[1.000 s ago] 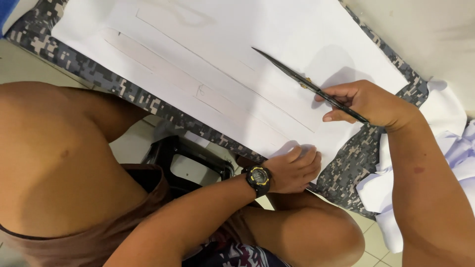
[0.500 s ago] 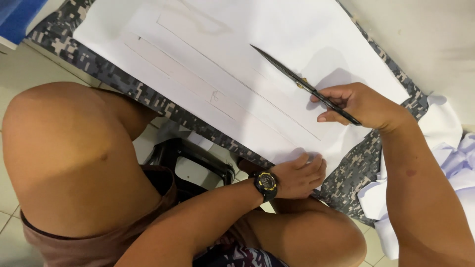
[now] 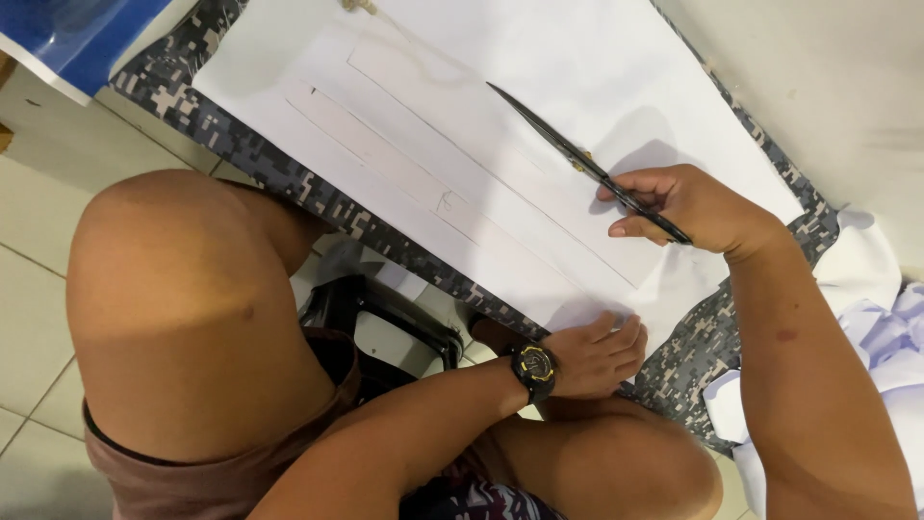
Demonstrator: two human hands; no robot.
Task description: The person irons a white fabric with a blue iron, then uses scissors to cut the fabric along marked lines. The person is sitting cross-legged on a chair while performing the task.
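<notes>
Head view, single camera looking down over the person's lap.

Right hand (image 3: 695, 207): at about 3 o'clock in the picture, fingers curled and pressed around the handles of a pair of long dark scissors (image 3: 577, 159). The blades run from the hand toward 10 o'clock and appear closed into one thin line, with the tip lying over the white paper (image 3: 597, 67). Whether the blades touch the sheet or hang just above it cannot be told.

Left hand (image 3: 597, 356): at about 5 o'clock, palm down, fingers together and laid flat on the near edge of the white paper, pressing it down; it grips nothing. A black wristwatch (image 3: 535, 369) with yellow marks sits on that wrist.

White paper: a large sheet filling the upper middle of the picture, from 11 o'clock to 3 o'clock. Long straight pencil lines cross it, running roughly parallel to its near edge. The sheet lies on a grey camouflage-patterned cloth (image 3: 289, 178), whose border shows along the near side and at the 4 o'clock corner.

Surroundings: the person's bare knee (image 3: 183, 289) takes up 8 o'clock, a second knee sits at 6 o'clock. A black stool frame (image 3: 385, 323) shows between the legs. White fabric (image 3: 885, 337) is bunched at 4 o'clock, just beside the patterned cloth. A blue object (image 3: 77, 34) occupies the 10 o'clock corner. Pale floor tiles (image 3: 38, 241) show at 9 o'clock.
</notes>
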